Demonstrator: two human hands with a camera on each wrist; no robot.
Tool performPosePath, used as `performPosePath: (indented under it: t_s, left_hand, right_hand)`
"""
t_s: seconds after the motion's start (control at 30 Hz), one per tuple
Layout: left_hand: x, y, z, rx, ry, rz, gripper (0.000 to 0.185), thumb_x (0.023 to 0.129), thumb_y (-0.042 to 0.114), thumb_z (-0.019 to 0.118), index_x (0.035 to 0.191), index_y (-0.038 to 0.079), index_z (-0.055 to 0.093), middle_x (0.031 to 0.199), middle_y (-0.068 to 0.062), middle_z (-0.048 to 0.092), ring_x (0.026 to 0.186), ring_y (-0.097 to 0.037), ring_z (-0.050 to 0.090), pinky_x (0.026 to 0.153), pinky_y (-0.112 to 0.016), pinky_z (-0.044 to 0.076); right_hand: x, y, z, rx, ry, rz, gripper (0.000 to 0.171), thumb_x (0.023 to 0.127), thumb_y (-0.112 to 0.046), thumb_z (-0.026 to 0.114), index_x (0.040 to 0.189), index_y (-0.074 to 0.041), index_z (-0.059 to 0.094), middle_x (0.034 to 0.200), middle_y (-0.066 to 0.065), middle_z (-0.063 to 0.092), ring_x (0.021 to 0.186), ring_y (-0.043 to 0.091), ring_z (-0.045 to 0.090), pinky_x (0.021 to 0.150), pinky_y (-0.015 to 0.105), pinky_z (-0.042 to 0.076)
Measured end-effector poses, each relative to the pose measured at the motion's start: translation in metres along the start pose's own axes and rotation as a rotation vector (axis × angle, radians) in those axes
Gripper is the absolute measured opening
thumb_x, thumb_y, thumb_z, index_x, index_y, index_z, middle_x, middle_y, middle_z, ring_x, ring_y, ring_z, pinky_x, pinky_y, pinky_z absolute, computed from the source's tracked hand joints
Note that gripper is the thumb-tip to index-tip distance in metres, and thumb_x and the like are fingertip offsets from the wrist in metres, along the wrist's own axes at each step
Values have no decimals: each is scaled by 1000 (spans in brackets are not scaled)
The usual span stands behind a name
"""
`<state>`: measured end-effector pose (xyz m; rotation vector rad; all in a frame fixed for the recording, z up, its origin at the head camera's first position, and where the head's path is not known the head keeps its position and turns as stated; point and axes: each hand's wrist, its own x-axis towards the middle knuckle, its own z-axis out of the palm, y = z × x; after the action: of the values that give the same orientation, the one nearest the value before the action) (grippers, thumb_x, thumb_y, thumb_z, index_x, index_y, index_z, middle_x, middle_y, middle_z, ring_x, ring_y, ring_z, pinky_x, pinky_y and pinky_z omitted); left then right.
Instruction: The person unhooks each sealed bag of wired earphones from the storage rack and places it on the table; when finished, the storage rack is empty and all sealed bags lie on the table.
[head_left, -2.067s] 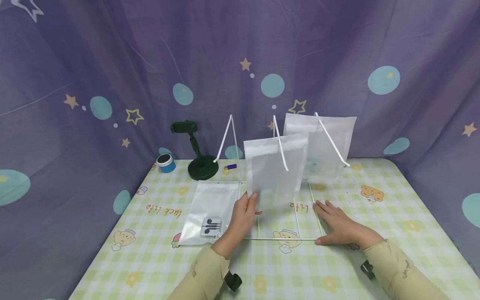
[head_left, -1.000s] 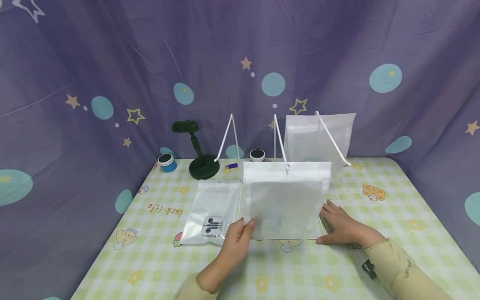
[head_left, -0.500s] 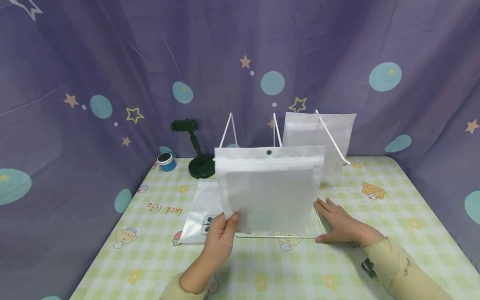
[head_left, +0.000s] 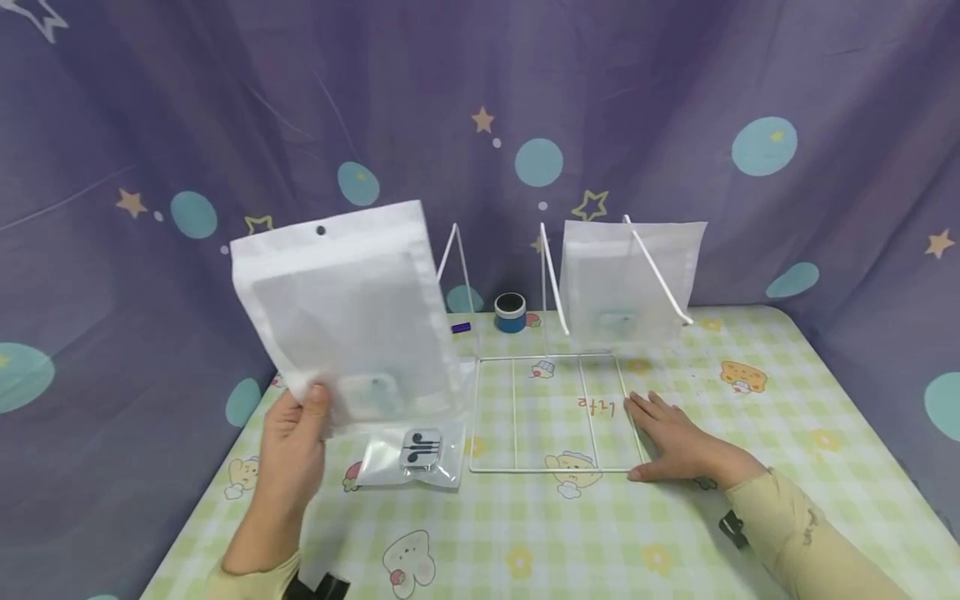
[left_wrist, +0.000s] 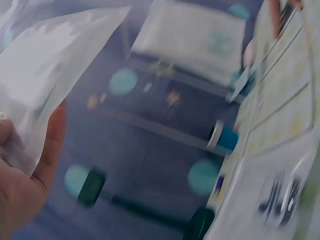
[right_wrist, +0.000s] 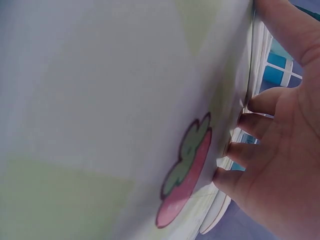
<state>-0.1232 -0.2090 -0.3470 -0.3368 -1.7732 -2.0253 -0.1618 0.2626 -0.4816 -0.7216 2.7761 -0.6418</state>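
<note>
Above the table's left side, left hand (head_left: 294, 433) pinching white pouch (head_left: 348, 308) by its lower corner (seemingly upright), right hand (head_left: 675, 446) flat.

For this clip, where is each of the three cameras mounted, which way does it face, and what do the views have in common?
Head: worn on the head, facing forward and down over the table; shows the left hand pinching a white pouch and the right hand flat beside the wire rack.
Left wrist: looks past the left palm and thumb toward the purple curtain.
Right wrist: low at the tablecloth, right fingers by the rack.
Shared: head and left wrist both show the held pouch.
</note>
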Motion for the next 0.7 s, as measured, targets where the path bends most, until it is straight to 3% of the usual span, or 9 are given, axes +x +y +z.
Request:
performPosePath:
  t_s: [0.13,0.2,0.3,0.4,0.57,0.63,0.7]
  left_hand:
    - [12,0,-36,-123,73,-21,20,100,2,48,102,2,69,93,-4,68,84,-11,63,72,-20,52]
    - [17,-2,-57,-151,62,-30,21,100,1,48,105,1,69,95,-4,68,85,-11,64,72,-20,53]
    - [20,-9,-88,-115,6,-88,23,101,3,47,107,5,69,96,-2,68,85,-10,64,71,-20,53]
    - [22,-21,-118,-14,-36,-204,25,102,8,48,105,15,71,93,3,69,82,-7,64,69,-19,53]
    - [24,-46,-163,249,-69,-451,24,103,20,50,93,32,69,83,9,67,73,-6,64,62,-21,53]
    - [25,-56,-178,346,-100,-535,19,103,25,49,94,29,66,81,9,66,71,-8,64,61,-24,53]
    - [27,-66,-190,434,-130,-605,20,103,30,48,106,18,64,80,8,66,70,-9,64,61,-26,54]
  right_hand:
    - [0,-2,-2,3,-3,-4,111,75,-56,77,149,9,25,155,31,20,139,56,11,104,73,15]
    - [0,-2,-2,3,-4,-5,111,75,-56,77,149,9,25,154,31,20,139,56,11,104,73,15]
    - [0,-1,-2,6,-5,-4,110,76,-56,76,149,9,25,155,31,19,140,56,11,104,73,14]
    - [0,-1,-2,16,-7,-6,110,76,-56,76,150,9,25,155,31,19,140,55,10,104,73,14]
    - [0,-2,-2,14,-8,-12,109,76,-55,77,149,9,26,154,31,20,139,56,11,103,74,15]
    - [0,-2,-2,8,-8,-7,110,76,-55,77,149,9,26,155,31,20,139,56,11,104,73,15]
    - [0,-2,-2,7,-6,-3,110,76,-54,77,149,9,26,154,31,20,139,56,11,104,73,15]
